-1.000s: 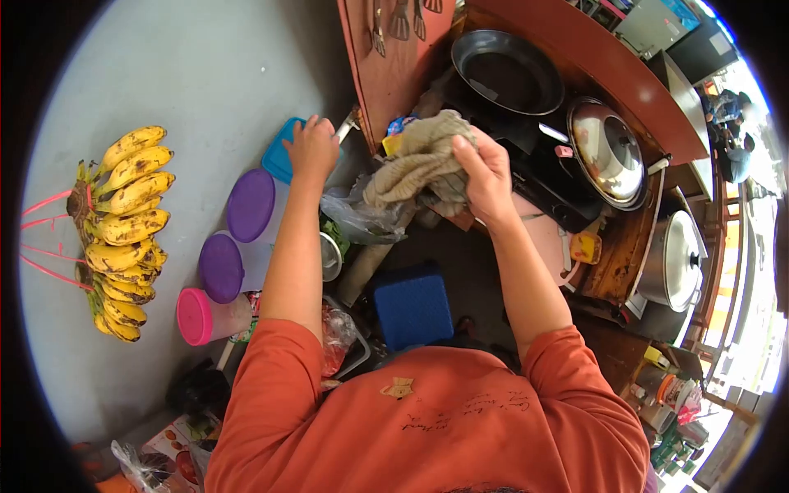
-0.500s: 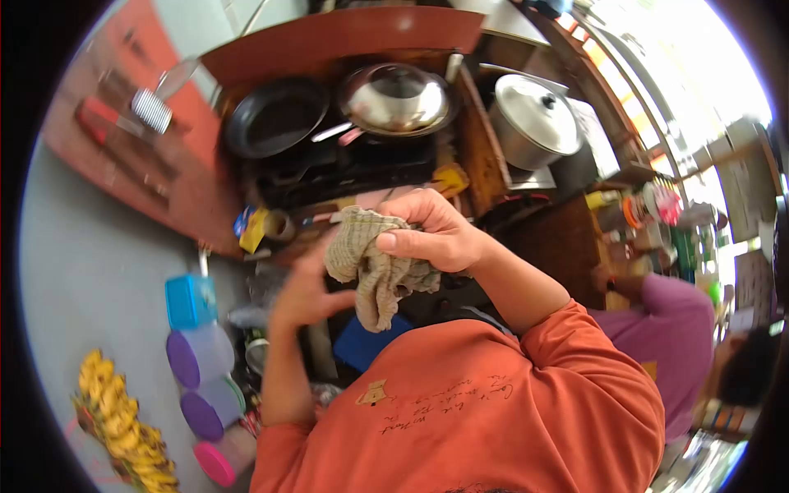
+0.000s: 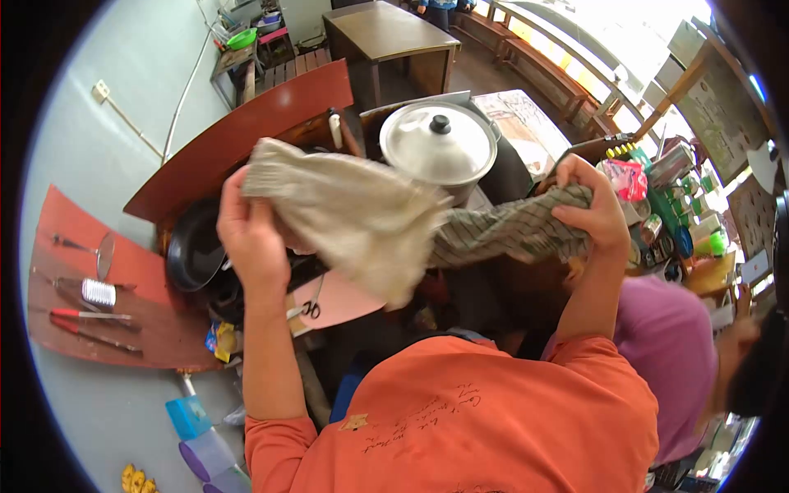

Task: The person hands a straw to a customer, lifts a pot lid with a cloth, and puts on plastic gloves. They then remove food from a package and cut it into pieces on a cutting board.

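My left hand (image 3: 253, 242) is closed on a pale beige cloth (image 3: 349, 209), which hangs spread out and blurred toward the middle. My right hand (image 3: 598, 205) grips a grey-green striped cloth (image 3: 509, 230), bunched near the fingers. The two cloths meet or overlap between my hands; whether they are joined cannot be made out. Just behind them stands a large metal pot with a lid (image 3: 427, 152) and black knob. A dark frying pan (image 3: 193, 246) lies on the stove beyond my left hand. Below the cloths is a pink sheet or board (image 3: 349, 302).
A red panel (image 3: 255, 135) rises behind the stove. Tongs and other utensils hang on a red board (image 3: 90, 296) at left. A person in a purple top (image 3: 670, 361) is close on my right, near shelves of jars. A table (image 3: 390, 33) stands farther back.
My hands have moved apart, and the bunched cloth is now stretched out between them. My left hand has taken hold of the pale cloth. The view has swung right and up.
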The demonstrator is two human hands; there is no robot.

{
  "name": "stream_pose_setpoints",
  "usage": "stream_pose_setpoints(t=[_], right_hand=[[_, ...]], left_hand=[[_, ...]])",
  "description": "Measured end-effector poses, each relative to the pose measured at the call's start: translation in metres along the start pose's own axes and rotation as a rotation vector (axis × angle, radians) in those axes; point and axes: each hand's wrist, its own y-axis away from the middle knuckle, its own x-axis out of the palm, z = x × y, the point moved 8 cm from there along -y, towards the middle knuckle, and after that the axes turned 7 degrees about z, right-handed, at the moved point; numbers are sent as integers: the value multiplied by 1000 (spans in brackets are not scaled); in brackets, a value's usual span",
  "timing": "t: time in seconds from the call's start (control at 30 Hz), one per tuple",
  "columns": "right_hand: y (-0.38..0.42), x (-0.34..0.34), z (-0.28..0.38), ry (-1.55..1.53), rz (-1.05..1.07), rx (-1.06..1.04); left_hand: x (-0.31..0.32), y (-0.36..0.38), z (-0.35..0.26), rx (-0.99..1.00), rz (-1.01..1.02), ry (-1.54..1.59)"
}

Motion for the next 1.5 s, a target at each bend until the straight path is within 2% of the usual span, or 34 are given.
stream_pose_setpoints(t=[0.07,0.13,0.17,0.27,0.33,0.37,0.43,0.47,0.53,0.57,0.6,0.63,0.67,0.7,0.77,0.8,0.9,0.93,1.0,1.07,1.13,1.17,1.2,1.27,1.3,1.33,1.4,1.43,1.47,1.5], right_hand=[[-18,-49,-23,-34,-34,-36],[-37,-87,-40,-124,111,-163],[-47,-106,-49,-66,112,-157],[-76,-146,-77,-206,123,-82],[-97,-159,-88,-299,136,-111],[-105,-166,-89,-345,113,-168],[-118,-176,-91,-398,95,-239],[-126,-179,-92,-402,105,-243],[-147,-184,-95,-29,70,-221],[-162,-183,-98,145,63,-260],[-181,-183,-110,200,57,-255],[-201,-180,-123,284,34,-192],[-219,-173,-131,266,3,-218],[-240,-171,-156,313,-25,-133],[-278,-163,-202,537,-62,-171],[-292,-159,-222,539,-63,-174],[-307,-142,-283,721,-121,-96],[-312,-136,-308,799,-65,-63],[-318,-131,-314,892,-5,-43],[-318,-128,-325,954,39,141],[-320,-129,-330,1014,51,134],[-323,-131,-330,1099,9,115],[-327,-133,-323,1181,-33,91],[-331,-132,-320,1212,-33,35],[-333,-134,-312,1284,-86,38],[-337,-136,-307,1353,-137,41],[-349,-137,-316,1330,-85,77],[-355,-137,-329,1354,26,138],[-362,-139,-341,1379,136,195],[-366,-137,-351,1415,166,81]], left_hand=[[22,-28,28,-100,-69,318],[50,-51,58,-156,-38,506],[63,-63,76,-196,-71,449],[83,-83,139,-301,-176,208],[90,-92,186,-349,-226,-80],[89,-95,208,-283,-219,-335],[128,-93,205,-180,-184,-875],[142,-88,216,-110,-167,-976],[178,-78,235,-156,-79,-1047],[187,-72,253,-301,-9,-1098],[194,-65,268,-286,40,-1141],[203,-58,273,-323,70,-1143],[210,-50,275,-359,98,-1145],[212,-43,274,-354,96,-1143],[214,-33,272,-329,111,-1110],[213,-29,273,-326,109,-1108],[211,-11,269,-220,110,-957],[211,-6,269,-190,105,-905],[211,4,273,-264,95,-787],[211,12,274,-272,70,-740],[212,17,269,-226,-11,-645],[210,20,274,-127,-78,-654],[209,20,274,-128,-104,-653],[198,28,298,-447,-109,-655],[189,38,329,-594,-145,-597],[186,43,350,-594,-165,-602],[174,63,388,-692,-385,-401],[187,58,368,-713,-389,-260],[188,57,371,-720,-413,-262],[187,54,372,-716,-379,-359]])
